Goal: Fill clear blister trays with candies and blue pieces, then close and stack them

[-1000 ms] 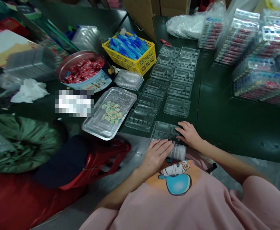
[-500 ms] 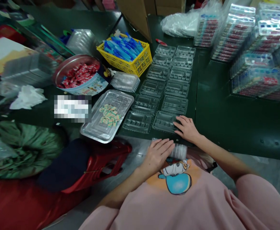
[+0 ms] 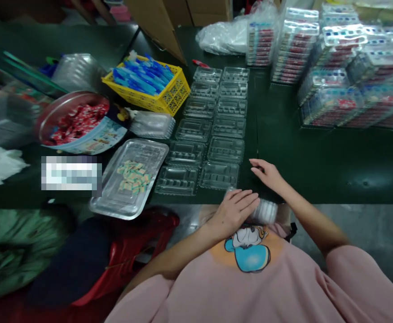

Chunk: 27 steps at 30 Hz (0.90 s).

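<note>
My left hand (image 3: pixel 236 210) lies across a stack of clear plastic trays (image 3: pixel 267 211) held close to my body at the table's near edge; its fingers are stretched over the stack and the thumb is hidden. Just above the table, right of the laid-out trays, my right hand (image 3: pixel 267 176) has slightly bent fingers, apart, with nothing in them. Clear compartment trays lie in two columns to its left. The near right tray (image 3: pixel 219 176) is closest to my right hand, and the near left tray (image 3: pixel 176 181) lies beside it.
A metal tray (image 3: pixel 136 154) holds small wrapped pieces. Behind it are a round tin (image 3: pixel 98 137) of red packets, a clear tray stack (image 3: pixel 152 124) and a yellow basket (image 3: pixel 178 92) of blue pens. Filled packs (image 3: pixel 331 107) stand stacked at the right. A red chair (image 3: pixel 125 251) is at left.
My right hand has come off the near right tray and moved right, with that tray left on the table. My left hand stays on the stack. The view has swung to the right.
</note>
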Each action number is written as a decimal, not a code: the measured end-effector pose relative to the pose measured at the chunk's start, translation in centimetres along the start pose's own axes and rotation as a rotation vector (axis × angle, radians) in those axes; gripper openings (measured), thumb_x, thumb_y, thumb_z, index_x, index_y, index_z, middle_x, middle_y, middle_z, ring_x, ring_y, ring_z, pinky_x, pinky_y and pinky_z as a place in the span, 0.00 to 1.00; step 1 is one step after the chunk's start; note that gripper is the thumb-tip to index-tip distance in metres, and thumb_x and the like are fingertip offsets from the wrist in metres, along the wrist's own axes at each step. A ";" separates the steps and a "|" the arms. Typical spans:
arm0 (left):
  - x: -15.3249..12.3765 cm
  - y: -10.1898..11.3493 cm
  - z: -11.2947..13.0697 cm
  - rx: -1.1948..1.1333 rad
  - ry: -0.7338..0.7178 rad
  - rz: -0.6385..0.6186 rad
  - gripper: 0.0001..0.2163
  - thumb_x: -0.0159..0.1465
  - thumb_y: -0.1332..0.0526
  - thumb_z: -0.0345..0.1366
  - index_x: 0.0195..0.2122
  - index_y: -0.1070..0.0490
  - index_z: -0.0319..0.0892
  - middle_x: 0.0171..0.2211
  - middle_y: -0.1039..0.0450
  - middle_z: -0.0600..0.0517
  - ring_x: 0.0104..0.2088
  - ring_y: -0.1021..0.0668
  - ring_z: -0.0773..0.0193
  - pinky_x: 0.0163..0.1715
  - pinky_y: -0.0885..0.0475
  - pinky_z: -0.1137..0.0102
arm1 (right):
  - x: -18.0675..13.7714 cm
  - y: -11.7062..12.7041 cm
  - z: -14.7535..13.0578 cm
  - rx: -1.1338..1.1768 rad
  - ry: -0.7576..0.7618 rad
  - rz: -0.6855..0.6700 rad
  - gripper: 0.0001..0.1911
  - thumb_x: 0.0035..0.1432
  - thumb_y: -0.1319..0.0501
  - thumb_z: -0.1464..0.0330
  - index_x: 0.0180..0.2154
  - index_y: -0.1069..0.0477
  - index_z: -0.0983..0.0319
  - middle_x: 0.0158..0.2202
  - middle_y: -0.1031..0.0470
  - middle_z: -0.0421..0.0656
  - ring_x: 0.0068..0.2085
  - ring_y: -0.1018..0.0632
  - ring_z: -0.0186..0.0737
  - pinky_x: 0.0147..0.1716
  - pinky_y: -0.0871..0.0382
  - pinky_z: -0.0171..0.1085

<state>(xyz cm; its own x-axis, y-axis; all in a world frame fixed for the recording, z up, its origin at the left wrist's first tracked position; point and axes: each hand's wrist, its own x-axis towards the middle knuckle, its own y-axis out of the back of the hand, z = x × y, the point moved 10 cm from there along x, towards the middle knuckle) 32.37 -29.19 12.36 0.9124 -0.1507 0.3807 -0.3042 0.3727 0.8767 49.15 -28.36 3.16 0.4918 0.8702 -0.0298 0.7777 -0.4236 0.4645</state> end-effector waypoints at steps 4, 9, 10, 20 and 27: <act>4.8 -0.9 -0.3 -0.029 -0.065 0.067 0.15 0.70 0.48 0.28 0.56 0.32 0.37 0.56 0.27 0.43 0.59 0.30 0.55 0.56 0.34 0.57 | -3.0 4.3 0.2 0.369 -0.192 -0.279 0.19 0.60 0.40 0.54 0.39 0.25 0.64 0.32 0.24 0.43 0.31 0.26 0.35 0.34 0.32 0.36; 8.7 -3.4 -1.9 -0.038 -0.081 0.097 0.15 0.69 0.48 0.28 0.55 0.31 0.36 0.53 0.26 0.41 0.59 0.30 0.54 0.54 0.31 0.56 | -3.6 6.8 1.1 0.447 -0.330 -0.420 0.18 0.49 0.31 0.56 0.31 0.26 0.66 0.24 0.31 0.36 0.26 0.34 0.30 0.28 0.43 0.32; 9.0 -3.9 -2.1 -0.031 -0.088 0.086 0.15 0.69 0.48 0.28 0.55 0.31 0.37 0.52 0.26 0.42 0.57 0.29 0.54 0.53 0.31 0.56 | -3.2 7.0 1.5 0.442 -0.346 -0.428 0.18 0.48 0.31 0.57 0.30 0.26 0.66 0.23 0.32 0.36 0.26 0.35 0.29 0.27 0.44 0.32; 9.4 -5.0 -2.7 0.037 -0.078 0.085 0.14 0.69 0.46 0.27 0.54 0.30 0.38 0.50 0.24 0.44 0.55 0.27 0.55 0.54 0.31 0.57 | -1.8 5.6 2.7 0.480 -0.377 -0.608 0.12 0.49 0.34 0.62 0.28 0.30 0.65 0.23 0.36 0.35 0.25 0.38 0.28 0.25 0.45 0.31; 10.3 -5.1 -3.0 0.084 -0.039 0.018 0.15 0.68 0.47 0.27 0.54 0.30 0.38 0.50 0.24 0.43 0.54 0.26 0.56 0.55 0.32 0.57 | 6.5 11.7 7.2 0.002 -0.378 -0.187 0.05 0.53 0.41 0.73 0.26 0.31 0.63 0.22 0.32 0.38 0.25 0.31 0.30 0.27 0.38 0.30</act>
<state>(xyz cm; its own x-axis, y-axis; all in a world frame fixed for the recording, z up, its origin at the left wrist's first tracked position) 44.11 -29.88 10.92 0.8954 -0.1808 0.4068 -0.3443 0.2981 0.8903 64.32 -29.47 2.03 0.4505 0.7790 -0.4362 0.8680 -0.2677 0.4182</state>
